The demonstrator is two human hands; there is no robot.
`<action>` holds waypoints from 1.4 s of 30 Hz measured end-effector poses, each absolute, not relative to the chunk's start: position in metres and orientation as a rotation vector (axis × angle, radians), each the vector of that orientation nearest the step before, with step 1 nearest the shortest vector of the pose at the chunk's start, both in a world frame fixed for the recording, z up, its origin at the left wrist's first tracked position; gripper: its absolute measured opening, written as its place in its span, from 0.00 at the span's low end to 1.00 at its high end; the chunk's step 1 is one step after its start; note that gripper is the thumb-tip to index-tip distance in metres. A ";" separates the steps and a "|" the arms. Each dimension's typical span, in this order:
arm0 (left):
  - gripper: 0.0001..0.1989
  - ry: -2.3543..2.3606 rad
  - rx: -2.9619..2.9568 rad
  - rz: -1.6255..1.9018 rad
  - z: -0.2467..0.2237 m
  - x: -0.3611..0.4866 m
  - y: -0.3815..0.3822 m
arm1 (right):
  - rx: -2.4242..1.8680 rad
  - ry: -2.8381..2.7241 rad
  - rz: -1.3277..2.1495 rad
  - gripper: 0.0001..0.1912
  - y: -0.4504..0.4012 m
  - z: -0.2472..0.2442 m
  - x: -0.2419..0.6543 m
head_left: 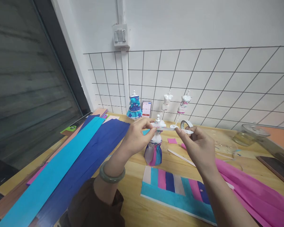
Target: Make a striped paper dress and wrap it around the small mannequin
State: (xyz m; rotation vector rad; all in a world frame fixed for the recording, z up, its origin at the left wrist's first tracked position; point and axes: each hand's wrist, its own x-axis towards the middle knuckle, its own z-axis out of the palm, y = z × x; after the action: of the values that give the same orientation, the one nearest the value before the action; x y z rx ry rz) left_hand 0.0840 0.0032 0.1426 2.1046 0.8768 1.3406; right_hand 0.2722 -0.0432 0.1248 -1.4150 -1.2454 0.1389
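A narrow white strip, perhaps tape [168, 128], is stretched level between my two hands. My left hand [138, 135] pinches its left end between thumb and fingers, and a green bangle [112, 176] sits on that wrist. At the other end, my right hand [200, 146] grips the strip, a bit of it sticking out past the thumb. Behind the strip stands a small white dress form [157, 137] in a striped skirt [153, 154] of pink, blue and white. The strip crosses in front of the form's upper part; whether it touches, I cannot tell.
Blue crepe paper [85, 157] and a turquoise strip [54, 167] lie at left. In front is a striped paper piece [177, 201]; pink paper [257, 189] lies at right. Behind stand a dressed form [134, 107], two white forms, a phone [146, 108] and a tape roll [186, 124].
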 end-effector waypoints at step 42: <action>0.05 0.748 2.139 1.435 0.134 0.083 0.011 | -1.396 -1.254 0.162 0.21 -0.032 0.116 0.276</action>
State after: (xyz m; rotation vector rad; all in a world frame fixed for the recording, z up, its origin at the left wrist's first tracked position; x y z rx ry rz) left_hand 0.0827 0.0111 0.1343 2.1391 0.7481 1.4347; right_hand 0.2764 -0.0324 0.1160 -1.3960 -1.2542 0.1617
